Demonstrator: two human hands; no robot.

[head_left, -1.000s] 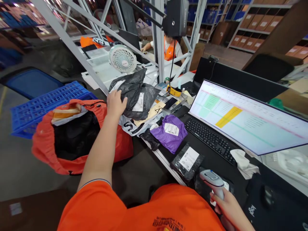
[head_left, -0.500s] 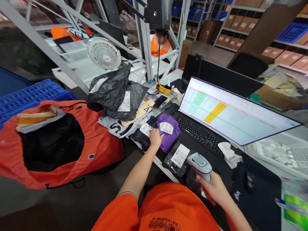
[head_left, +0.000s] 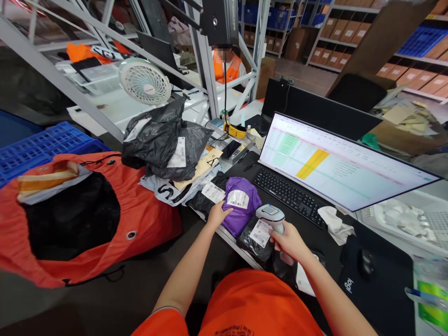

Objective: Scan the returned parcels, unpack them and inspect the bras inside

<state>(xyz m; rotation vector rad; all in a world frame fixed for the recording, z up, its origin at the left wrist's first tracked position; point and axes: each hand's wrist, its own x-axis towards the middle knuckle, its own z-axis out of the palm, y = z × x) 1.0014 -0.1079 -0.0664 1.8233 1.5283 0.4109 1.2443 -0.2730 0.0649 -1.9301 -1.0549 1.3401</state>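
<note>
The left hand [head_left: 217, 215] lies loose on the purple parcel [head_left: 245, 214]; the right hand [head_left: 289, 242] clasps the scanner [head_left: 271, 215]. Best hold the label [head_left: 238, 199] flat, uncovered, squarely under the scanner.

A purple parcel [head_left: 245, 212] on the table [head_left: 317, 240] is held at its left edge by the left hand [head_left: 217, 214], thumb on top. A grey scanner [head_left: 270, 215] is gripped in the right hand [head_left: 289, 241], just above a black labelled parcel [head_left: 252, 242] and just beside the purple one. A keyboard [head_left: 290, 196] and a lit monitor [head_left: 336, 163] are seen beyond. An orange sack [head_left: 147, 210] lies open to the left.
</note>
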